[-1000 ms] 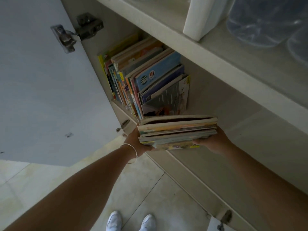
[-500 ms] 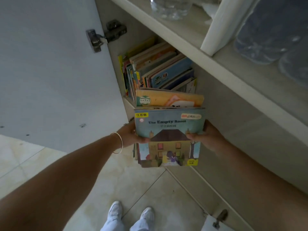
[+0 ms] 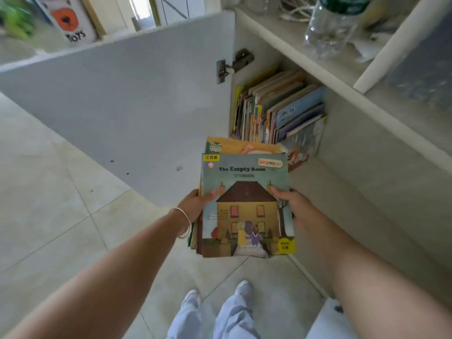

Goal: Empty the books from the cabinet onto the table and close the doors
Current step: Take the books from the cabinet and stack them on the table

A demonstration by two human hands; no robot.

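Colours, cabinet front

Top book [image 3: 247, 206]: grey-blue cover, yellow house, brown roof. Door [image 3: 127, 104] pale grey; floor [image 3: 49, 211] cream tile; bracelet [image 3: 182, 222] silver; trousers [image 3: 230, 316] light blue.

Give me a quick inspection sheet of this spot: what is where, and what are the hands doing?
Surface: pale tiled floor; no table in view.
Job's things: stack of books held in front of the cabinet; row of books upright on the lower shelf; cabinet door open.
Clutter: clear plastic bottle on the upper shelf.
Grippers: left hand and right hand grip the stack's sides.
Cables: pale cords on the upper shelf.
Surroundings: toys box beyond the door.
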